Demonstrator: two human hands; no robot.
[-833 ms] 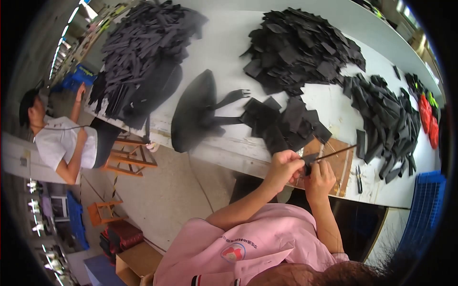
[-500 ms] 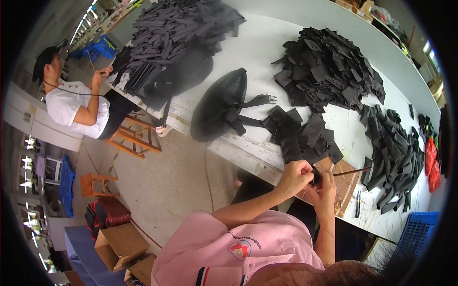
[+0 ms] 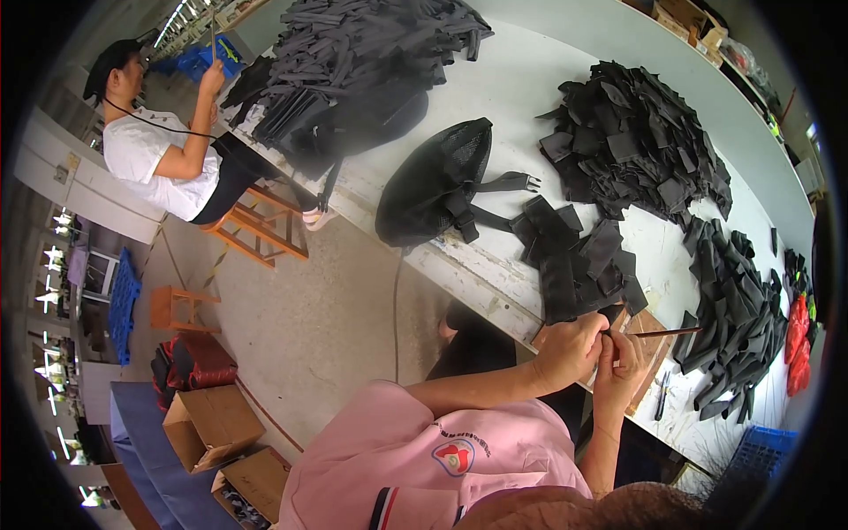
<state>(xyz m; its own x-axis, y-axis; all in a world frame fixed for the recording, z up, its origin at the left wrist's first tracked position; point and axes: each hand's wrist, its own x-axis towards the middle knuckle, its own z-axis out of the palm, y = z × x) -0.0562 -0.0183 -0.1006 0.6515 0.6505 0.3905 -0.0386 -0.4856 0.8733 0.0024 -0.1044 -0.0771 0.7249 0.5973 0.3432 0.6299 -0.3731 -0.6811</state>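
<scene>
My left hand (image 3: 572, 352) is closed, fingers pinched on a small black fabric piece (image 3: 606, 334) that my fingers mostly hide. Against it, my right hand (image 3: 621, 360) is closed around a thin dark stick (image 3: 670, 332), which points to the right. Both hands meet above a brown wooden board (image 3: 652, 329) at the table edge. Just beyond them lies a loose heap of black fabric pieces (image 3: 587, 265). A pair of small snips (image 3: 662, 396) rests to the right of the board.
On the white table (image 3: 486, 265) lie a black mesh bag (image 3: 424, 190) with buckle straps and piles of black pieces (image 3: 627, 141), folded strips (image 3: 733, 309) and grey strips (image 3: 353, 44). A blue crate (image 3: 764, 449) stands right. A co-worker (image 3: 163, 146) sits far left near a wooden stool (image 3: 181, 306).
The view has shifted, so the table's things appear further right. My hands have drawn closer together, covering more of the fabric piece. The co-worker has raised one hand with a thin rod.
</scene>
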